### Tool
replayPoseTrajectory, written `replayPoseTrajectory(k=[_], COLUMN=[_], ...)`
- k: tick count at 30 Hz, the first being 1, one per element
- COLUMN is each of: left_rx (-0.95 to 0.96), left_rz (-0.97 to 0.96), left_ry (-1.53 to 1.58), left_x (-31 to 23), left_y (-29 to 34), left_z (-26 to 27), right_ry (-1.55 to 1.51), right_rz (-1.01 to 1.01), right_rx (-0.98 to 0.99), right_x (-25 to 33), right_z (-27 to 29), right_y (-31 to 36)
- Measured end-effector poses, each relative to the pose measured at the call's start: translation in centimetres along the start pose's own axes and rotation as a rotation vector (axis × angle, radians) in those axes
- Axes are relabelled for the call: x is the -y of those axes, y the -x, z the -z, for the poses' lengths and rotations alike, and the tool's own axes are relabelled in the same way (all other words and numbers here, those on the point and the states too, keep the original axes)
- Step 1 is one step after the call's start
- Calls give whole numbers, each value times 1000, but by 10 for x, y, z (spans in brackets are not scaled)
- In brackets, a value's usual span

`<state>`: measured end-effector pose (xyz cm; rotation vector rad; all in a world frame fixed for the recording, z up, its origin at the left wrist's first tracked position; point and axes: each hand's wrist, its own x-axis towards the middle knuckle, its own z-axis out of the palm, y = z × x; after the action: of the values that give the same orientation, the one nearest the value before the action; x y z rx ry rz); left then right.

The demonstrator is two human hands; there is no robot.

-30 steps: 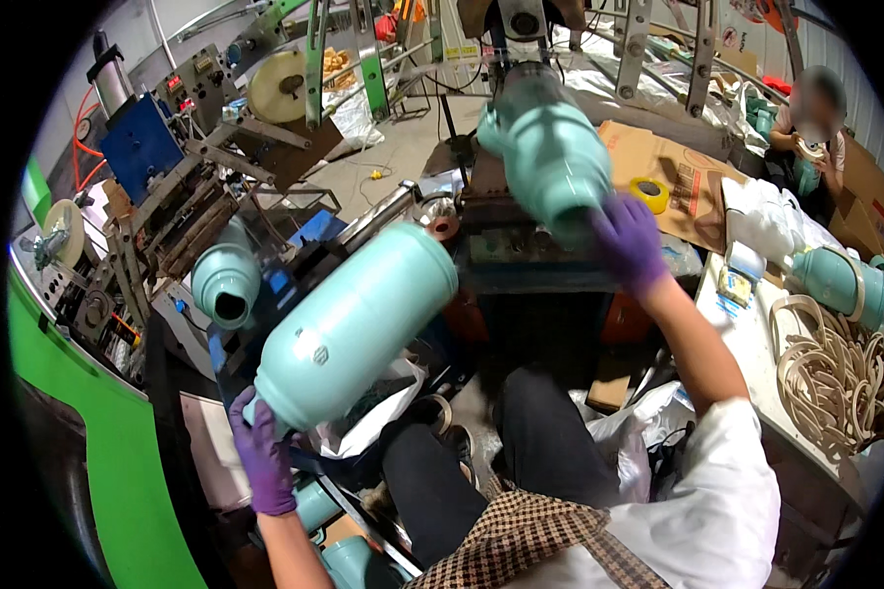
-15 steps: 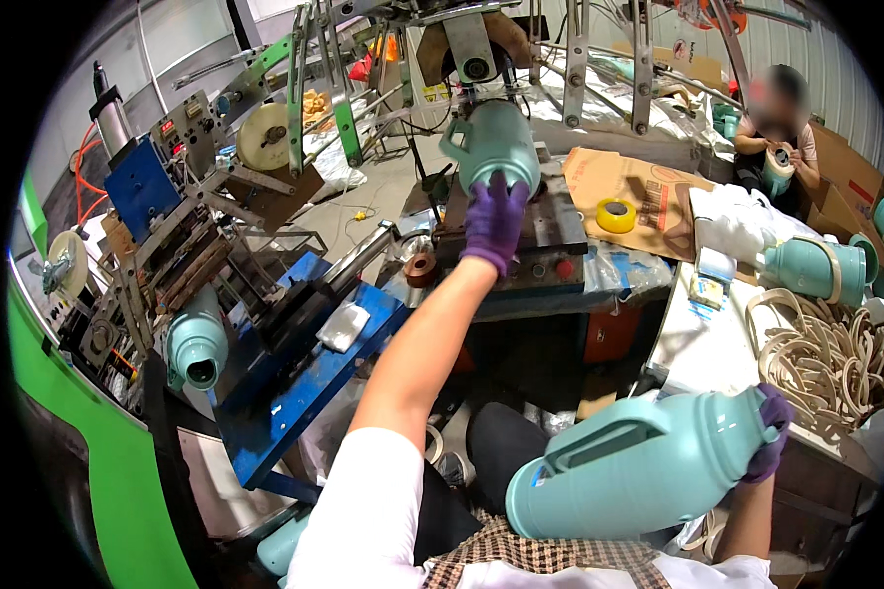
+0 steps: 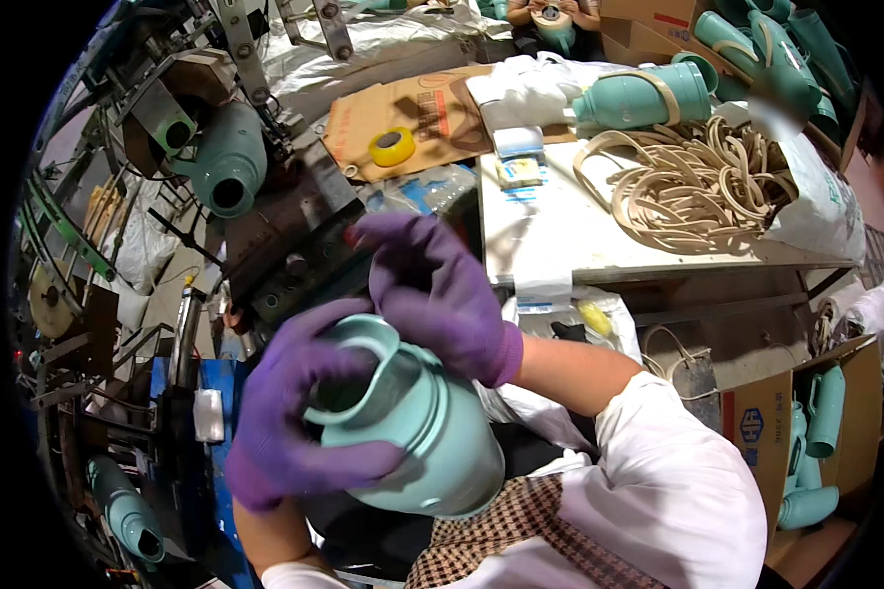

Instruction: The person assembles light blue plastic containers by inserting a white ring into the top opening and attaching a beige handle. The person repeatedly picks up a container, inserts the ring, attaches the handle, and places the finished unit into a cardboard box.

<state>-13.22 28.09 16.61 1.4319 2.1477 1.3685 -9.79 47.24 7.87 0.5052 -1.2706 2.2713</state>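
A pale green thermos flask body [image 3: 432,432] rests tilted against my lap, its open spouted mouth turned up toward me. My left hand [image 3: 300,412], in a purple glove, grips it around the neck, thumb on the near side and fingers over the far rim. My right hand [image 3: 437,294], also gloved in purple, is above the flask's far shoulder. Its fingers are loosely curled and apart, slightly blurred, and I see nothing in them. Beyond, another green flask [image 3: 231,162] is mounted at the machine, away from both hands.
A white-topped table [image 3: 530,236] at the right bears a heap of beige straps [image 3: 688,187] and a strapped flask [image 3: 648,95]. Yellow tape [image 3: 392,146] sits on cardboard. A carton [image 3: 756,422] holds more flasks. At the far side a person's hands hold a flask [image 3: 554,25].
My view has swung right. My left hand has left the flask at the machine and now holds the lap flask's neck. My right hand has let go of that neck.
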Motion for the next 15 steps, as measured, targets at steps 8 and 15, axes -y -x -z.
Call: replayPoseTrajectory(k=[8, 15], left_rx=[-679, -466], left_rz=[25, 375], left_ry=[384, 411], left_x=[97, 152], left_y=[154, 171], left_z=[109, 26], right_ry=[1688, 2173], right_rz=[542, -922], right_rx=[-89, -427], right_x=[-6, 15], right_z=[316, 534], right_y=[-107, -114])
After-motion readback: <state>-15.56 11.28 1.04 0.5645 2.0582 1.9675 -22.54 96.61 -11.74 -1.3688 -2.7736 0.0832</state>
